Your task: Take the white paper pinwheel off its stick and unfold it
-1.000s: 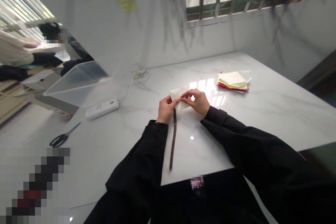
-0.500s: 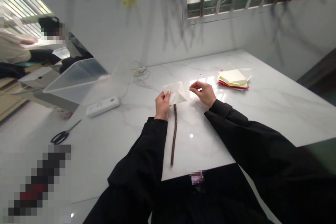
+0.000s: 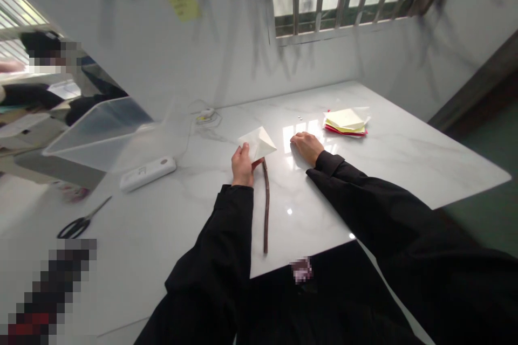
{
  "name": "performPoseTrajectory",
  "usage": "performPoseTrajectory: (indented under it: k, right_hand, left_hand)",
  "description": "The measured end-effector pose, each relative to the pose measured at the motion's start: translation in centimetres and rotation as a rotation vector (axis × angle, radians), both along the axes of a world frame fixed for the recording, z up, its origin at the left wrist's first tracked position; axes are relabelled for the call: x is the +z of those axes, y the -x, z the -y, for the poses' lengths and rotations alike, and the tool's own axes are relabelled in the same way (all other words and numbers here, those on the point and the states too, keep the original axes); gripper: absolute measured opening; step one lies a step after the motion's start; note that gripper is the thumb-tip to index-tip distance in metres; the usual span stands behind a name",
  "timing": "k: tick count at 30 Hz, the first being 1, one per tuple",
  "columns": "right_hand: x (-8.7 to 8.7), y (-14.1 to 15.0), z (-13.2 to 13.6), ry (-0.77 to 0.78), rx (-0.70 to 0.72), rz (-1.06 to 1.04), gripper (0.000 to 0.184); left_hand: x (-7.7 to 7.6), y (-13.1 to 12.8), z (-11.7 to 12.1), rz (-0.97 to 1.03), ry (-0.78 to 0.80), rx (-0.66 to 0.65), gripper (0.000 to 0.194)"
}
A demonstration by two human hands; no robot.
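**Folded white paper held up in the left grip**

The folded white paper sits pinched in the left hand, raised just above the table. Directly below that grip, a brown stick lies on the table, running back toward the person. The right hand rests on the table beside the paper, loosely curled, its grip holding nothing. Beyond it lies a stack of coloured papers.

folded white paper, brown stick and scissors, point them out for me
folded white paper (image 3: 259, 142), head view, on its upper face
brown stick (image 3: 266, 205), head view, mid-length of the shaft
scissors (image 3: 75, 225), head view, on the dark handles
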State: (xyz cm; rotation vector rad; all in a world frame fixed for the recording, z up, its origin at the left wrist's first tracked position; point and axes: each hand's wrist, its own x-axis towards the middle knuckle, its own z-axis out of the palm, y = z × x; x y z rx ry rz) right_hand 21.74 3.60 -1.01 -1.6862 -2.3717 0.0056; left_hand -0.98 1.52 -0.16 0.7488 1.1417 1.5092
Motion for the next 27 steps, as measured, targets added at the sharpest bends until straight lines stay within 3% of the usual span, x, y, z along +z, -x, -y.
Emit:
performPoseTrajectory:
  k: [4,7,13,20,27]
  right_hand:
    - [-0.4,-0.1,0.9,-0.060,0.041,0.050,0.037]
    - [-0.8,-0.3,1.3,-0.111,-0.028,0.061,0.039]
    - [-0.6,-0.9,-1.2,-0.107,-0.158,0.057,0.040]
    - [-1.0,-1.1,-3.6,-0.138,-0.199,-0.074,0.043]
    - [0.3,1.1,0.1,-0.364,-0.001,-0.455,0.044]
  left_hand:
    - [0.3,0.2,0.0,0.084,0.019,-0.034,0.017]
    - [0.3,0.3,0.1,0.101,-0.030,-0.095,0.032]
    - [-0.1,-0.1,0.4,0.045,-0.132,-0.164,0.055]
    - [-0.3,-0.4,0.2,-0.055,-0.088,-0.125,0.037]
    - [-0.5,-0.6,-0.2,-0.120,-0.142,-0.095,0.017]
